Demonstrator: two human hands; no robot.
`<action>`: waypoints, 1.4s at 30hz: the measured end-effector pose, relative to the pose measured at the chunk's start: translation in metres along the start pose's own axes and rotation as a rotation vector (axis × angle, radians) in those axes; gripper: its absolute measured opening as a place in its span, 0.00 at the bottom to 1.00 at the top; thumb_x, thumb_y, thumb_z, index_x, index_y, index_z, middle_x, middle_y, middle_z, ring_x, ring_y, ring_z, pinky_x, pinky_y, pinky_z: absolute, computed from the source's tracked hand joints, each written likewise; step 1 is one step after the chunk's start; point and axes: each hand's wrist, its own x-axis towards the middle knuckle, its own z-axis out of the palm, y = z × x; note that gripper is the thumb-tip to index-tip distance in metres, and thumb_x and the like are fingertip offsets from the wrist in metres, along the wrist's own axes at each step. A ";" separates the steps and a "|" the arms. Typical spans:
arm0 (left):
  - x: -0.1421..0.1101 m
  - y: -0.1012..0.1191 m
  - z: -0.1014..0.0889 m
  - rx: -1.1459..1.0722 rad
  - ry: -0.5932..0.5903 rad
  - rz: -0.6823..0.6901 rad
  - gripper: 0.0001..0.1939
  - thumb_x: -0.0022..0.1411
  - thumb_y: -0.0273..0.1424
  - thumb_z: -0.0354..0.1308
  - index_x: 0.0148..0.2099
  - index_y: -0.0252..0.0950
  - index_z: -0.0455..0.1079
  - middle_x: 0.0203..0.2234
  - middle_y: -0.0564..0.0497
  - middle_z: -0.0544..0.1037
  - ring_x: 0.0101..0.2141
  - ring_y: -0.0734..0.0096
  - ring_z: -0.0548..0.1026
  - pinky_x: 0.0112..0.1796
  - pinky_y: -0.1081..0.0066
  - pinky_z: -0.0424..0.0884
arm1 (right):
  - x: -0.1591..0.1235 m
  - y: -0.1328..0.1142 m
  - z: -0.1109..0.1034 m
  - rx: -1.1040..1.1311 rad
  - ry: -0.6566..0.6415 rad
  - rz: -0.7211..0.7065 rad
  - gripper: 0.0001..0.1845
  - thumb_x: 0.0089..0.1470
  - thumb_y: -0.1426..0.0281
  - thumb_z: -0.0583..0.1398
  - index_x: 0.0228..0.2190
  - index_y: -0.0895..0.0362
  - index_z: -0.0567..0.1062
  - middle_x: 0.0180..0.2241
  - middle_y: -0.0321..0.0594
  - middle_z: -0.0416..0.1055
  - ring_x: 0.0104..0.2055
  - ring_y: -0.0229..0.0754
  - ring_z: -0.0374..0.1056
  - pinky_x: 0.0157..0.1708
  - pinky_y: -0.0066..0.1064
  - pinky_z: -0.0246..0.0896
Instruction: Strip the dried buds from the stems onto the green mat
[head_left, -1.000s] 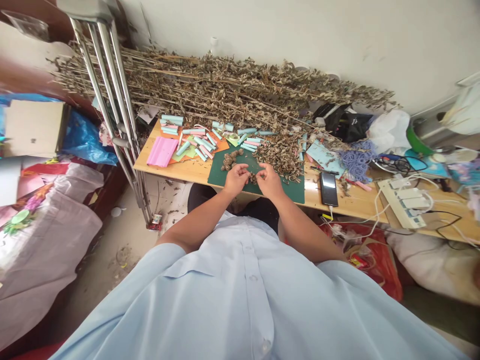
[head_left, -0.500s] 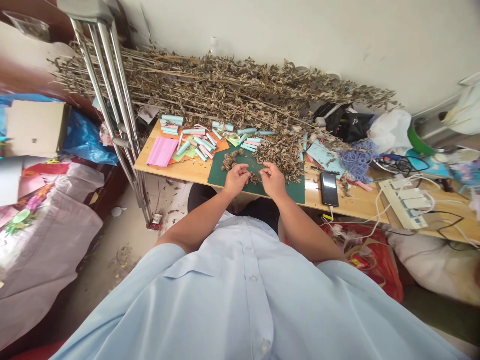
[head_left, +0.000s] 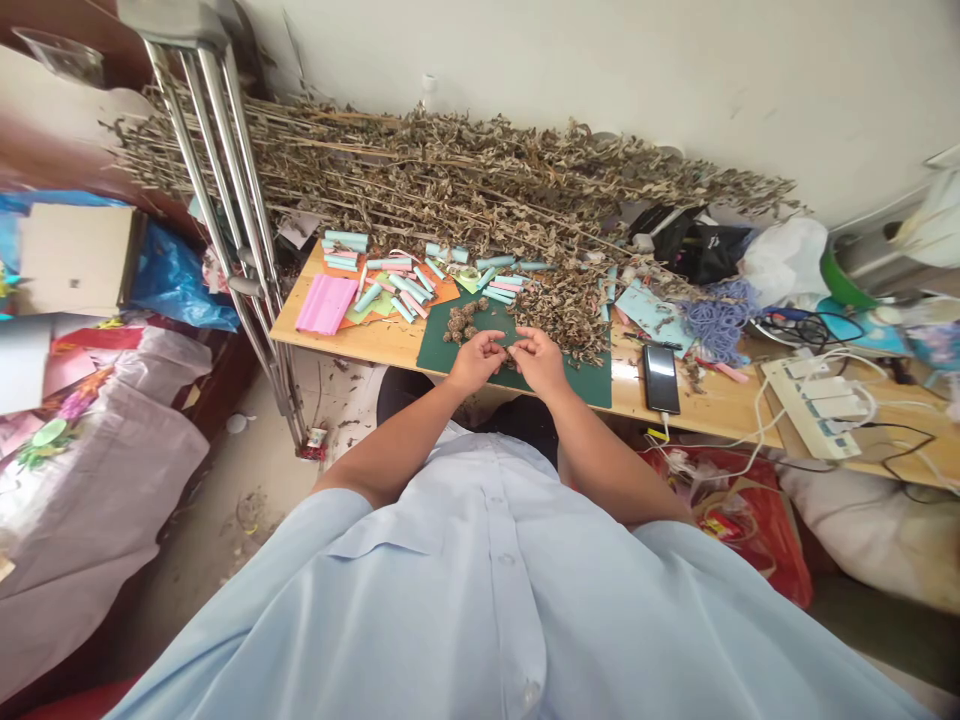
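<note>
Over the front of a dark green cutting mat (head_left: pixel 435 350), my left hand (head_left: pixel 477 361) and my right hand (head_left: pixel 540 362) almost meet, fingertips facing. Both are curled into a pinch around a small brown bit of dried leaves (head_left: pixel 508 355), partly hidden by the fingers. Just behind my left hand sits a small cluster of crumpled dried leaf balls (head_left: pixel 462 318). A larger heap of loose dried leaves (head_left: pixel 566 312) spreads behind and to the right of my right hand.
Long dried plant stalks (head_left: pixel 450 170) lie along the wall. Blue and pink paper rolls (head_left: pixel 409 292) and a pink paper stack (head_left: pixel 327 304) are left of the mat. A phone (head_left: pixel 661 378), power strip (head_left: pixel 810 408) and cables are right. Metal crutches (head_left: pixel 225 170) stand at the left.
My hands have drawn closer together, and their fingertips now nearly touch over the bit of dried leaves. The piles on the mat look the same.
</note>
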 end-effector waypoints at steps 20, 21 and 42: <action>-0.004 0.006 0.002 -0.083 0.132 -0.017 0.17 0.52 0.27 0.61 0.46 0.33 0.68 0.26 0.57 0.73 0.17 0.83 0.66 0.20 0.76 0.59 | -0.056 0.005 -0.016 -0.355 -0.409 -0.167 0.13 0.51 0.70 0.61 0.40 0.53 0.77 0.33 0.35 0.76 0.27 0.36 0.66 0.32 0.30 0.63; -0.004 0.007 0.002 -0.088 0.131 -0.024 0.17 0.53 0.27 0.61 0.46 0.33 0.68 0.26 0.56 0.73 0.17 0.83 0.66 0.20 0.76 0.59 | -0.058 0.006 -0.017 -0.403 -0.422 -0.183 0.13 0.51 0.71 0.61 0.40 0.52 0.78 0.33 0.35 0.77 0.28 0.37 0.67 0.33 0.31 0.63; 0.000 0.008 0.003 -0.066 0.107 -0.059 0.17 0.54 0.30 0.62 0.47 0.33 0.68 0.25 0.56 0.73 0.16 0.84 0.64 0.21 0.76 0.59 | 0.045 0.010 -0.049 -0.797 0.106 -0.173 0.18 0.55 0.69 0.61 0.49 0.51 0.76 0.43 0.43 0.79 0.40 0.51 0.73 0.44 0.43 0.67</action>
